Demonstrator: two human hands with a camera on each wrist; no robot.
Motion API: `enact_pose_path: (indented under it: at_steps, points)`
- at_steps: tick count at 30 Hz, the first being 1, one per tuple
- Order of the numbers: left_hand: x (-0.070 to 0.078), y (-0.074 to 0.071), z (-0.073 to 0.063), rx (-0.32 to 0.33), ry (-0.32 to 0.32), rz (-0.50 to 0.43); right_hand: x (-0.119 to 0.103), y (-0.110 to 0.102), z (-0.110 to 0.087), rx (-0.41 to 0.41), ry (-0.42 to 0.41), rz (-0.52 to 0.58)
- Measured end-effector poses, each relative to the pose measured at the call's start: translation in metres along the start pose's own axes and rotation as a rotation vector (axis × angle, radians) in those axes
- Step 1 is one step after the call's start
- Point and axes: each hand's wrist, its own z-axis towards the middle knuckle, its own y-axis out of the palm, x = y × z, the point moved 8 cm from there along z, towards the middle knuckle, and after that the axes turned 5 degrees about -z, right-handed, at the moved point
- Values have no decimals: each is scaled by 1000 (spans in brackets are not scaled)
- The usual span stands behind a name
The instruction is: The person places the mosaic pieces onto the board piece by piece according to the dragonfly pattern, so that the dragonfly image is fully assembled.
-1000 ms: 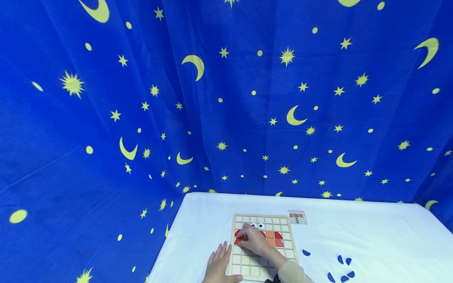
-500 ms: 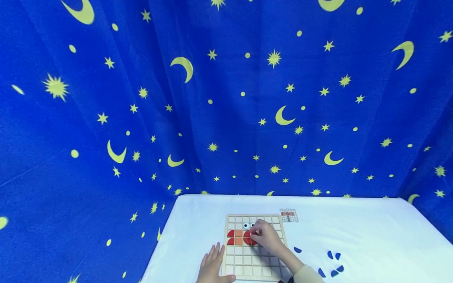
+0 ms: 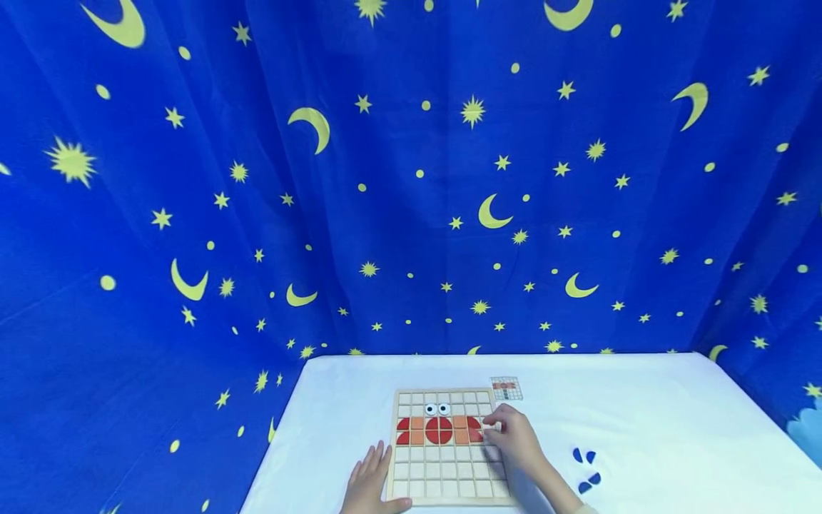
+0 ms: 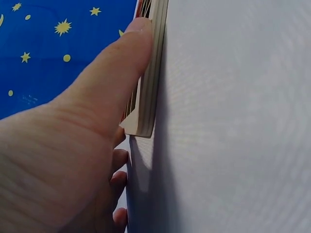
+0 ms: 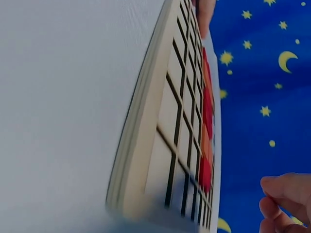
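A light wooden grid board lies on the white table. Across its upper half sit red quarter-round pieces and orange square pieces; two round white eye pieces are above the red disc. My left hand lies at the board's front left corner with fingers spread. In the left wrist view, its thumb rests on the frame. My right hand is over the board's right edge, fingers loosely bent beside the rightmost red pieces. No piece shows between its fingertips in the right wrist view.
Several dark blue half-round pieces lie on the table right of my right forearm. A small picture card with a grid pattern lies beyond the board's top right corner. A blue curtain with yellow moons and stars hangs behind the table.
My right hand has moved from the left red pieces across the middle to the right end of the row, uncovering the pieces. The left hand stays at the board's corner. The view has shifted right.
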Motion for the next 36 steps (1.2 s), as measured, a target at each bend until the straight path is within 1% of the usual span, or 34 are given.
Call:
enact_pose_path:
  at_steps: [4,10,17,23,29,32,36]
  points:
    - [-4,2,0,-15,-19,-32,14,-11,-4,12,75,-37]
    - [-12,5,2,-58,-56,-75,30,-23,-13,9,142,-123]
    - [-13,5,5,-77,-67,-89,51,-29,-24,-15,206,-136]
    - [-13,7,4,-88,-70,-78,59,-31,-31,-8,199,-157]
    - [-17,7,6,-91,-69,-76,63,-29,-32,-15,188,-187]
    - [-20,10,8,-79,-58,-50,67,-28,-33,-21,189,-209]
    - [-19,10,9,-58,-43,-23,71,-26,-36,-23,187,-208]
